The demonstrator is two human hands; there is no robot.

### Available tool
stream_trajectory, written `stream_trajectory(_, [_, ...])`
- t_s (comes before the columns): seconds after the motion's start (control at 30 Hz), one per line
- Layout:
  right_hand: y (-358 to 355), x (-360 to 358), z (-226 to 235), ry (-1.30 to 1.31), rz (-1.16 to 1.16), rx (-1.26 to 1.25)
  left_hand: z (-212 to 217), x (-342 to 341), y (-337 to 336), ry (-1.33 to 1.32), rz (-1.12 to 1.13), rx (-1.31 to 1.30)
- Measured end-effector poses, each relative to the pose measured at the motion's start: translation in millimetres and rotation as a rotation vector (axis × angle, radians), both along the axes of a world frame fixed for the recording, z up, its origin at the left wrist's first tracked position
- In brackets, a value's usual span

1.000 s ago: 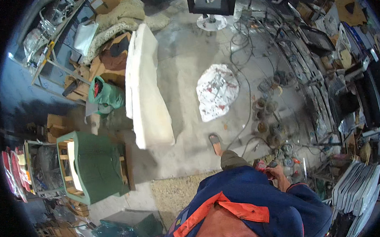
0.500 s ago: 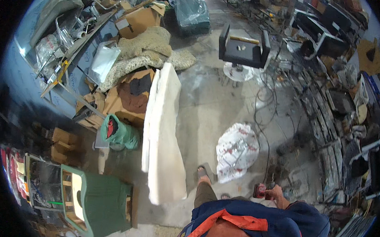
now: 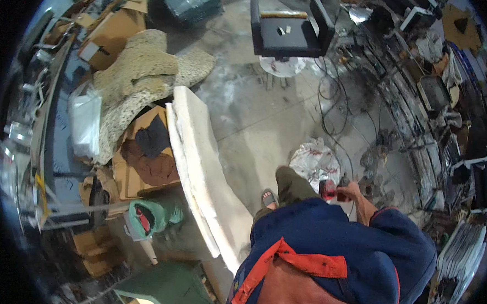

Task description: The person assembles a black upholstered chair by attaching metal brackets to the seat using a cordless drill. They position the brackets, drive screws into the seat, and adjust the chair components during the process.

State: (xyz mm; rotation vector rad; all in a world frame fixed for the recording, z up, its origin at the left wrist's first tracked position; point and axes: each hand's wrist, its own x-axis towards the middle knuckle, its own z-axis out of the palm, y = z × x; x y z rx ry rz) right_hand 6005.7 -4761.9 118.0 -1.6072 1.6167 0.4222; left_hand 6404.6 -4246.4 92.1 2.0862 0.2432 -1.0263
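Foam slab [image 3: 201, 172] lies left of the hand [image 3: 351, 189]; chair [image 3: 290, 29] beyond

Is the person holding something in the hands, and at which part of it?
The right hand holds a small red and black object, closed around its right end. What it is cannot be told. The left hand is not in view.

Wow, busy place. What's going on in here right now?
A person in a blue top is walking across a cluttered workshop floor. Their right hand holds a small red and black object in front of them; the left hand is out of view. A long white foam slab lies to their left, a black chair ahead.
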Motion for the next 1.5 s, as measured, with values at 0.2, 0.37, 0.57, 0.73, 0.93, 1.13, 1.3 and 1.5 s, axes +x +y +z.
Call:
stream_trajectory(0.2, [-75, 141, -16, 0.101, 0.007, 0.064, 11, 170, -94, 0.015, -0.055, 0.008])
stream_trajectory(0.37, [-177, 265, -35, 0.187, 0.375, -0.159, 16, 291, -158, 0.112, -0.065, 0.085])
stream_trajectory(0.57, [-287, 440, 7, 0.16, 0.375, -0.154, 42, 439, -214, 0.179, -0.065, 0.198])
stream_trajectory(0.73, [-355, 625, 104, -0.021, 0.453, -0.372, 40, 563, -286, 0.189, -0.076, 0.215])
stream_trajectory(0.93, [-437, 854, 199, -0.137, 0.295, -0.285, 15, 749, -401, 0.216, -0.205, 0.197])
stream_trajectory(1.13, [-515, 1040, 224, -0.268, 0.142, -0.376, 15, 975, -540, 0.133, -0.341, 0.179])
stream_trajectory(1.3, [-582, 1130, 236, -0.427, -0.088, -0.399, 23, 1126, -678, 0.043, -0.468, 0.151])
stream_trajectory(1.5, [-680, 1178, 240, -0.471, -0.399, -0.526, 22, 1227, -846, 0.055, -0.639, 0.164])
